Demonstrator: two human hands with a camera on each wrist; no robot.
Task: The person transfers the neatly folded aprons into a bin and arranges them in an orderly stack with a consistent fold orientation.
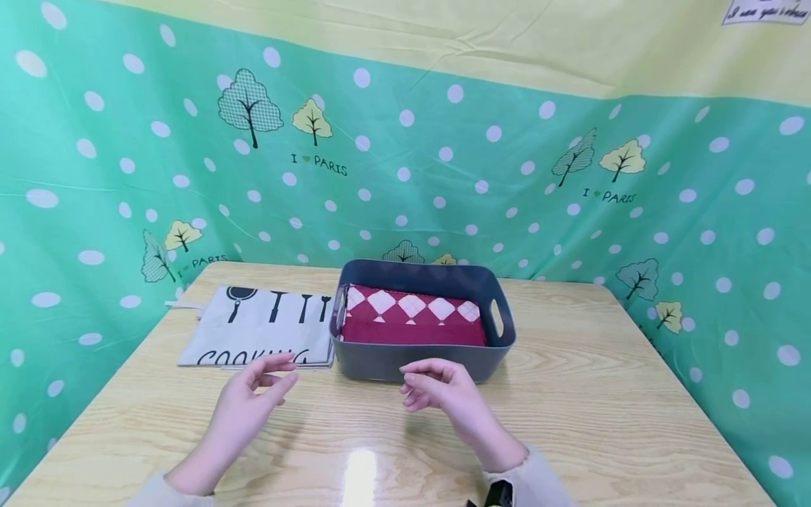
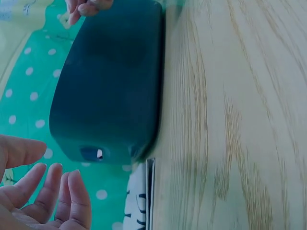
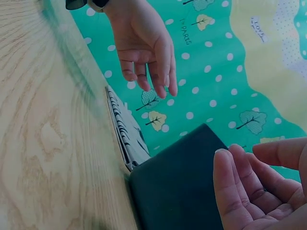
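A dark grey plastic basket (image 1: 418,360) with handle cutouts stands on the table, and a folded maroon cloth (image 1: 412,332) with pale diamonds lies inside it. Left of the basket is a folded white cloth (image 1: 253,331) printed with black utensils and the word COOKING. My left hand (image 1: 256,398) hovers in front of the white cloth, fingers loosely bent, holding nothing. Close to the basket's near side, my right hand (image 1: 443,394) is held in the air with relaxed fingers and nothing in them. In the right wrist view the left hand (image 3: 144,52) also shows empty.
The wooden table (image 1: 583,394) reaches back to a green dotted curtain (image 1: 443,176) printed with trees. A white strap (image 1: 185,305) sticks out at the white cloth's far left corner. A dark band (image 1: 500,493) sits at my right wrist.
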